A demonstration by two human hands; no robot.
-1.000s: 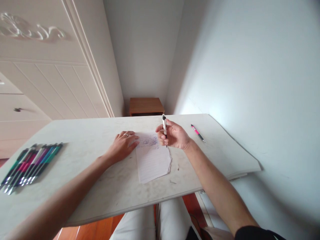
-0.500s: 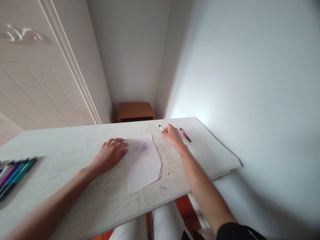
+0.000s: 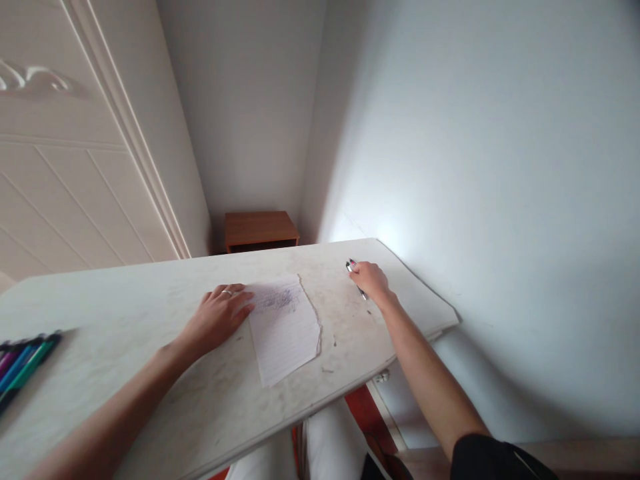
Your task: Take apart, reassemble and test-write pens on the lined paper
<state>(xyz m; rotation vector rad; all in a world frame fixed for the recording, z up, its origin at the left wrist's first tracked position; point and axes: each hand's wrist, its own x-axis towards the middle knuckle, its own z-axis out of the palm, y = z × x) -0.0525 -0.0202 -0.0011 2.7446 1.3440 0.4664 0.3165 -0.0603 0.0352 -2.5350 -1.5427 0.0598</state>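
Note:
My left hand [image 3: 220,313] lies flat on the tabletop, fingers stretched out, its fingertips on the left edge of a torn sheet of lined paper [image 3: 283,347]. Dark purple-blue scribbles cover the upper part of that sheet. Right of the paper, my right hand [image 3: 371,279] is closed around a white pen [image 3: 363,295], whose tip slants down toward the table. A bit of the pink pen [image 3: 353,262] shows just beyond my fingers; the hand hides the rest, and I cannot tell whether I touch it.
Several coloured pens [image 3: 23,367] lie side by side at the far left of the white table [image 3: 150,287]. Small dark crumbs dot the surface near the paper. A wall [image 3: 475,167] borders the table's right side, and a low brown wooden cabinet [image 3: 261,228] stands beyond its far edge.
My right hand has moved right with the white pen, over to the pink pen, which it now mostly covers. My left hand stays on the paper's edge. The view has shifted slightly.

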